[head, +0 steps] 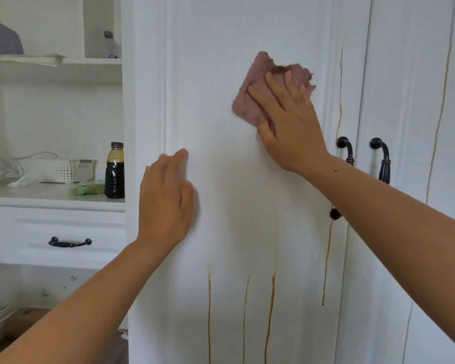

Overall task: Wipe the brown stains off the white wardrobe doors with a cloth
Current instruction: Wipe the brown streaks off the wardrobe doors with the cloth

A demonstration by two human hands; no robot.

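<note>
Right hand (289, 119), fingers spread, presses one fuzzy pink cloth (250, 101) flat on white panelled wardrobe door (221, 35); left hand (166, 195), fingers together, rests flat; three brown drip streaks (209, 311) below.

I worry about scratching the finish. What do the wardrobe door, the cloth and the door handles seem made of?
Wardrobe door: probably painted or laminated wood board, matte white, faint vertical grain. Cloth: soft fluffy textile, perhaps microfibre or terry, pink with fuzzy edges. Door handles: likely metal, dark bronze finish with glossy highlights and ribbed grips.
</note>
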